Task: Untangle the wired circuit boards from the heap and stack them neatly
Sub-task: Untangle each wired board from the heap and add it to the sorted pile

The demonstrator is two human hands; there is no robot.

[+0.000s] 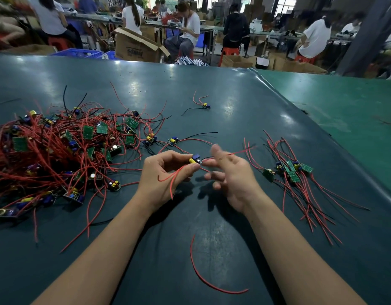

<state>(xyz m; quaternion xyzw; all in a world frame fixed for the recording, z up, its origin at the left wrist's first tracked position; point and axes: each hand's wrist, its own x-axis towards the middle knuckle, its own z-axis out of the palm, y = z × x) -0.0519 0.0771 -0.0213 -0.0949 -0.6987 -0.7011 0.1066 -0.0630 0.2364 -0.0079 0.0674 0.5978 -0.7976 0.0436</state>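
A big tangled heap (58, 148) of small green circuit boards with red and black wires lies at the left of the table. A small pile of sorted boards (289, 169) lies at the right, wires trailing toward me. My left hand (161, 179) pinches one small board (195, 160) with a yellow and a blue part, held above the table centre. Red wires from it hang over my left fingers. My right hand (229, 172) is just right of that board, fingers spread and blurred, with a red wire (238, 152) running past its fingertips.
Three loose boards lie apart from the heap: one (205, 105) farther back and two (173, 140) just beyond my hands. A loose red wire (203, 276) lies near the front. A light green mat (344, 106) covers the table's right side. People sit working beyond the table.
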